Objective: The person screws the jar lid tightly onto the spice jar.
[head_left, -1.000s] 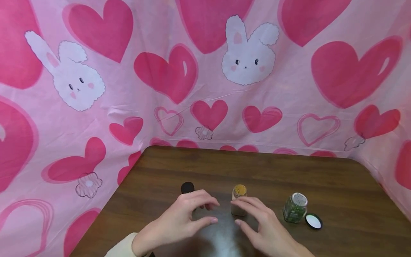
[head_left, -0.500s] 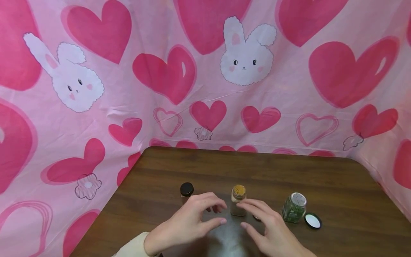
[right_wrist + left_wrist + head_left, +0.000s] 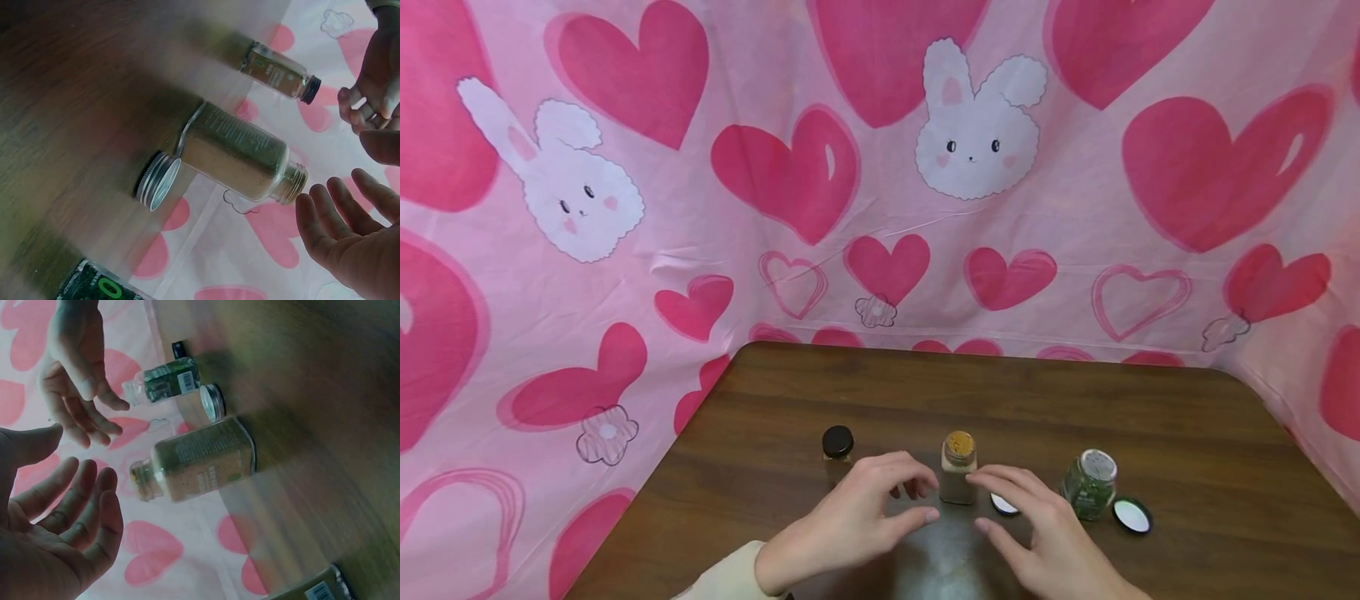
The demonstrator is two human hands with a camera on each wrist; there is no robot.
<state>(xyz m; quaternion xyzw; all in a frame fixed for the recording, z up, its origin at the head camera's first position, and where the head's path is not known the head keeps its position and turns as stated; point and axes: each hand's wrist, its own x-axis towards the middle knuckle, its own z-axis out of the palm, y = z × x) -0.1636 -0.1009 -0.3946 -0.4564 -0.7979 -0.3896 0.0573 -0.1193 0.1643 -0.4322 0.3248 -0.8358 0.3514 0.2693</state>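
A glass spice jar of tan-brown powder [image 3: 958, 485] stands upright and uncapped on the table, its mouth showing yellow-brown powder. Just left of it my left hand [image 3: 880, 500] hovers with loosely bent fingers, holding nothing. My right hand [image 3: 1037, 527] is in the air to the jar's right and nearer to me, fingers also relaxed and apart from the jar. Beside the jar a lid [image 3: 1004, 503] lies with its pale inside up, partly behind the right hand; the right wrist view shows this silver-and-black screw lid [image 3: 157, 181] near the jar's base.
A jar of green dried herbs [image 3: 1090, 487], uncapped, stands to the right, its black-rimmed lid [image 3: 1132, 516] lying next to it. At left stands a black-capped jar [image 3: 837, 443], partly hidden by the left hand. Heart-and-bunny cloth [image 3: 880, 167] hangs behind the wooden table [image 3: 887, 392].
Both hands have drifted right, the left one also slightly downward in view. The lid beside the middle jar has come into sight, as has more of the black-capped jar. The jars stay put.
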